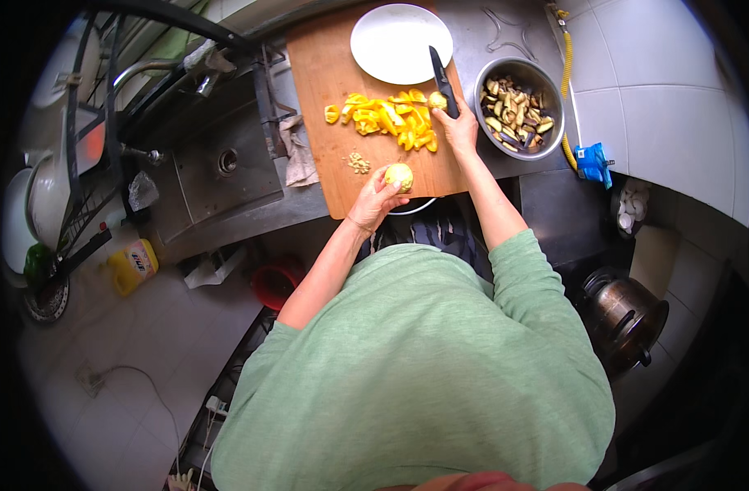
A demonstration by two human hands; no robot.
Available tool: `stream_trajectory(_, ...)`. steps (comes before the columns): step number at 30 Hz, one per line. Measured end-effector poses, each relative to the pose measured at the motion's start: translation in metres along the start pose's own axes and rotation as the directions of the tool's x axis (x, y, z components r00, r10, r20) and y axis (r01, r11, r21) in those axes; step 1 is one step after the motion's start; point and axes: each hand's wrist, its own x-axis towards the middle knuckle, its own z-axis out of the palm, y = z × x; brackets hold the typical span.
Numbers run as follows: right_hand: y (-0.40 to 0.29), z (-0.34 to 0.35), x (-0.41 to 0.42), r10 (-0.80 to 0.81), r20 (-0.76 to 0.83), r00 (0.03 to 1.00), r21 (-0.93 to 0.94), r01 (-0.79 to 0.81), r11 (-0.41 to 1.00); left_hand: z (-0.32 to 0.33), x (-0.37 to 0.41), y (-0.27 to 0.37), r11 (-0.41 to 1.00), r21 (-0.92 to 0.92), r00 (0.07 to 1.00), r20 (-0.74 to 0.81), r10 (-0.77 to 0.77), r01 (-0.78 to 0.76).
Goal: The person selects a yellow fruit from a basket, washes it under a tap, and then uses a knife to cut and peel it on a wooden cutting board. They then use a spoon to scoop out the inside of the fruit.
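Observation:
My left hand point(375, 199) holds a round, pale yellow-green vegetable piece point(399, 177) above the near edge of a wooden cutting board point(307, 61). In my right hand point(459, 126) are a black-bladed knife point(439, 67), its blade pointing away over the plate, and another round yellowish piece point(437, 100) at the fingertips. Cut yellow pepper pieces point(386, 116) lie in a pile across the middle of the board. Small pale chopped bits point(358, 163) form a little heap left of my left hand. A white plate point(402, 43) rests at the board's far end.
Right of the board stands a steel bowl point(558, 132) of cut eggplant. A sink point(227, 190) and a cloth point(298, 153) are at the left. A yellow hose point(567, 73) runs along the right wall, near a blue packet point(592, 164). A metal pot point(626, 313) stands lower right.

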Motion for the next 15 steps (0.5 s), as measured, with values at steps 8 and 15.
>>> stream_trajectory(8,0.032,-0.046,-0.050,-0.137,0.087,0.987,0.279,0.108,0.954,0.048,0.024,-0.011,0.993,0.030,0.993,-0.037,0.112,-0.110)
stream_trajectory(15,0.042,-0.120,-0.075,0.089,0.373,0.923,0.545,-0.296,0.784,0.087,0.014,-0.004,0.963,0.041,0.964,0.034,0.265,-0.266)
